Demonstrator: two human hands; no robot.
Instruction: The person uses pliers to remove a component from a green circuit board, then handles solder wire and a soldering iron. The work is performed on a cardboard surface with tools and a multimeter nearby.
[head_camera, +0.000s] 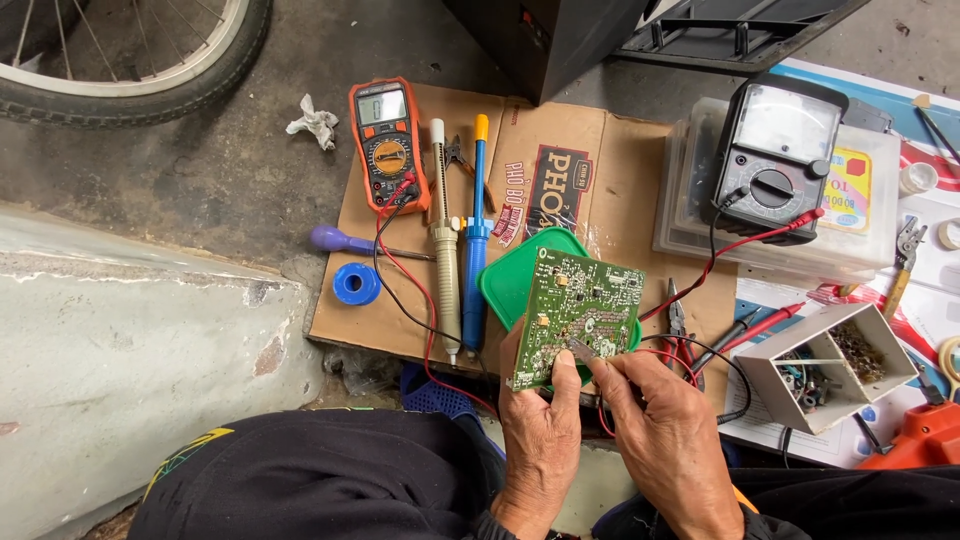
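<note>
While the left hand (540, 425) grips the lower edge of a green rectangular circuit board (578, 316) above a green plastic lid (510, 283), the right hand (665, 440) pinches small metal tweezers (583, 349) against the board's face, over a brown cardboard sheet (630, 190).

The left hand (540, 425) grips a green circuit board (578, 315) by its lower edge, while the right hand (665, 435) presses small tweezers (583, 350) against it. An orange multimeter (387, 143) lies at eleven o'clock, an analog meter (775, 155) at two o'clock.
</note>
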